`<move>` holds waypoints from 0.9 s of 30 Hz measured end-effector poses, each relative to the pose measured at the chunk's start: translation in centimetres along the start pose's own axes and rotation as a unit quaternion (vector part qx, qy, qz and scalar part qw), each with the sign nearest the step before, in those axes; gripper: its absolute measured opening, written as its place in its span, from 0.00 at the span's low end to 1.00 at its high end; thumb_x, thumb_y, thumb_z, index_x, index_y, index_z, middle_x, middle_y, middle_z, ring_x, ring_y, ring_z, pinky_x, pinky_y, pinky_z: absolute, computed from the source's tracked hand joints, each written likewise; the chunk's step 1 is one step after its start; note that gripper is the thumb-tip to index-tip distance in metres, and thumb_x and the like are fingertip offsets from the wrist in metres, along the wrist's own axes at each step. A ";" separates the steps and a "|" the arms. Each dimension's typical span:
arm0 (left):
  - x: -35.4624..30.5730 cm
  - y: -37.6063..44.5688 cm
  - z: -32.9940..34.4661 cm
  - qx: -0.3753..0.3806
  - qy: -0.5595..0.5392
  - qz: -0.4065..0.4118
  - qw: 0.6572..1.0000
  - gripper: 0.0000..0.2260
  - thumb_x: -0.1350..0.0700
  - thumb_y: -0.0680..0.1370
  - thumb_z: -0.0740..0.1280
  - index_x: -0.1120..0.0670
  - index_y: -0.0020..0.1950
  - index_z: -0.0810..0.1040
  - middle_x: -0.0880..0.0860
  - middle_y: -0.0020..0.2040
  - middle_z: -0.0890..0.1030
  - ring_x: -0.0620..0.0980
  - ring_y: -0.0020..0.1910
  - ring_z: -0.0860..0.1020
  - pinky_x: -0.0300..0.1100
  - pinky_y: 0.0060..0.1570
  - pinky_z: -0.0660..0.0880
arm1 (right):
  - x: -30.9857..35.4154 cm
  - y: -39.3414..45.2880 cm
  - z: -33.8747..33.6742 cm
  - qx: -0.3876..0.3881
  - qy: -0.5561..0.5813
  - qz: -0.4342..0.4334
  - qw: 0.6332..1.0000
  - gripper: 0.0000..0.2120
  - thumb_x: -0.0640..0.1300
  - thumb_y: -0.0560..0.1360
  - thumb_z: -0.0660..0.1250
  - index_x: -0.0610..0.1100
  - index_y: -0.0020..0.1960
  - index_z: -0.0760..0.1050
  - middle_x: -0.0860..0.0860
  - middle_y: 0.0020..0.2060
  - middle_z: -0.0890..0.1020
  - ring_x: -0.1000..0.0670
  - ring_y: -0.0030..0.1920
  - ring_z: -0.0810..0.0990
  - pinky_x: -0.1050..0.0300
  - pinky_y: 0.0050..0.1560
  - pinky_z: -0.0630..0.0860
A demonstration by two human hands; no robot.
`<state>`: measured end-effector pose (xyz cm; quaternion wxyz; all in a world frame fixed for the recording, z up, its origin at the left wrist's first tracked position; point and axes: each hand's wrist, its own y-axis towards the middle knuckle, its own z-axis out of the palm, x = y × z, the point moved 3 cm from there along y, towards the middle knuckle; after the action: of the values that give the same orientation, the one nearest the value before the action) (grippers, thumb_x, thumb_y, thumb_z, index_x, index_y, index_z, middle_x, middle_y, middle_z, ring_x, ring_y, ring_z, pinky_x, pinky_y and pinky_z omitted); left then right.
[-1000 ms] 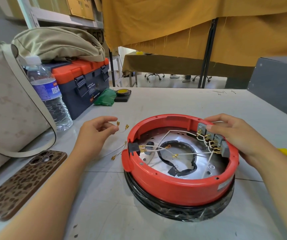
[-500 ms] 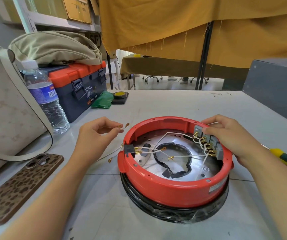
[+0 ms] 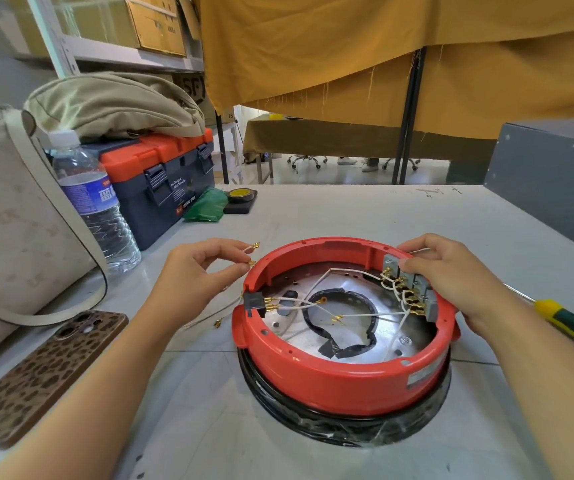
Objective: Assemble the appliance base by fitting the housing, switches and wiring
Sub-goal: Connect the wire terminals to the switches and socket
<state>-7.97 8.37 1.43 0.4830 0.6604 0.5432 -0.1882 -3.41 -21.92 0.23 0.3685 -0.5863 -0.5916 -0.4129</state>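
Red housing (image 3: 341, 379): round plastic ring, centre to lower right of the frame, seated on a black base (image 3: 344, 429) wrapped in clear film, on the table (image 3: 330, 213). I judge it rigid and light, easy to slide; best steadied at the rim. Switch block (image 3: 413, 289): grey, against the inner wall at the right, several brass terminals with white leads already on; small and stiff, to be pressed from its top edge, not by the terminals. My right hand (image 3: 451, 275): fingers curled over the rim and the block, bracing both. Loose wires (image 3: 250, 252): thin white leads with brass clips, just left of the housing; limp, springy, and the clips probably bend if squeezed flat, so hold by the insulation just behind the clip. My left hand (image 3: 195, 275): thumb and fingertips pinching these leads close to the red rim. More leads (image 3: 209, 313) trail on the table below it. Black connector (image 3: 254, 301): at the ring's left wall, two clips attached. Screwdriver (image 3: 569, 323): far right, untouched.
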 end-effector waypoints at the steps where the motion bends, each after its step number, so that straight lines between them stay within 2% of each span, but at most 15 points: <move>1: -0.2 0.1 -0.1 0.002 0.002 0.001 1.000 0.05 0.63 0.72 0.72 0.53 0.42 0.84 0.46 0.49 0.83 0.41 0.52 0.80 0.35 0.53 0.77 | 0.0 0.0 0.0 0.001 0.001 0.000 1.000 0.07 0.39 0.74 0.67 0.49 0.49 0.77 0.50 0.46 0.83 0.47 0.47 0.81 0.49 0.52 0.77; 4: -0.7 0.3 -0.4 0.006 -0.025 -0.013 1.000 0.06 0.63 0.72 0.71 0.52 0.41 0.84 0.46 0.45 0.84 0.42 0.49 0.81 0.36 0.54 0.77 | -0.2 0.1 0.1 0.006 0.001 0.000 1.000 0.09 0.39 0.75 0.66 0.50 0.53 0.76 0.50 0.49 0.82 0.46 0.48 0.81 0.50 0.51 0.76; 6: -1.2 0.5 -0.4 0.003 -0.041 -0.030 0.999 0.07 0.63 0.72 0.71 0.51 0.40 0.84 0.47 0.42 0.85 0.44 0.46 0.82 0.37 0.51 0.79 | -0.2 0.1 0.2 0.012 -0.008 -0.003 1.000 0.11 0.39 0.76 0.64 0.52 0.55 0.75 0.50 0.52 0.81 0.46 0.51 0.80 0.49 0.54 0.76; 10: -2.5 1.1 0.0 -0.001 -0.015 -0.039 0.999 0.06 0.61 0.73 0.71 0.50 0.42 0.84 0.47 0.39 0.85 0.45 0.41 0.83 0.40 0.48 0.78 | -0.1 0.1 0.3 0.033 -0.027 0.000 0.999 0.11 0.41 0.77 0.62 0.54 0.55 0.74 0.51 0.54 0.80 0.46 0.53 0.79 0.45 0.58 0.75; 13: -3.9 1.9 0.5 0.000 -0.004 -0.031 1.000 0.05 0.61 0.72 0.72 0.51 0.43 0.83 0.48 0.37 0.85 0.45 0.38 0.83 0.37 0.45 0.77 | -0.1 0.1 0.3 0.039 -0.036 -0.003 0.999 0.10 0.42 0.77 0.62 0.53 0.55 0.76 0.51 0.53 0.80 0.46 0.53 0.79 0.47 0.57 0.75; 17: -5.2 2.7 2.0 0.049 -0.008 -0.054 0.997 0.05 0.61 0.72 0.72 0.53 0.46 0.81 0.51 0.35 0.84 0.47 0.36 0.83 0.31 0.39 0.77 | -0.1 0.1 0.0 0.046 -0.033 -0.010 0.998 0.08 0.45 0.77 0.64 0.54 0.54 0.76 0.51 0.52 0.80 0.49 0.51 0.79 0.52 0.52 0.74; 20: -6.0 3.0 3.7 0.105 -0.020 -0.070 0.992 0.04 0.62 0.73 0.71 0.54 0.46 0.82 0.53 0.34 0.84 0.47 0.34 0.83 0.31 0.37 0.77 | -0.2 0.2 -0.1 0.047 0.012 -0.011 0.999 0.06 0.47 0.77 0.66 0.52 0.52 0.79 0.51 0.50 0.82 0.51 0.49 0.80 0.57 0.48 0.75; 24: -6.6 3.1 6.2 0.161 -0.040 -0.084 0.983 0.05 0.64 0.74 0.69 0.56 0.45 0.84 0.56 0.35 0.84 0.47 0.32 0.82 0.36 0.38 0.80 | -0.4 0.4 0.3 0.079 0.083 -0.027 0.993 0.14 0.41 0.78 0.64 0.49 0.63 0.75 0.55 0.57 0.80 0.55 0.54 0.79 0.62 0.53 0.74; 27: -6.8 2.9 7.9 0.190 -0.047 -0.092 0.976 0.05 0.65 0.74 0.69 0.57 0.45 0.83 0.56 0.34 0.84 0.46 0.31 0.81 0.35 0.35 0.79 | -0.4 0.4 0.5 0.093 0.097 -0.029 0.991 0.15 0.36 0.78 0.62 0.49 0.62 0.76 0.54 0.55 0.82 0.57 0.48 0.82 0.66 0.45 0.77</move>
<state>-5.46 -1.73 4.31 0.3543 0.6781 0.5325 -0.3620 -2.94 -21.64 -0.27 0.4645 -0.4896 -0.6056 -0.4216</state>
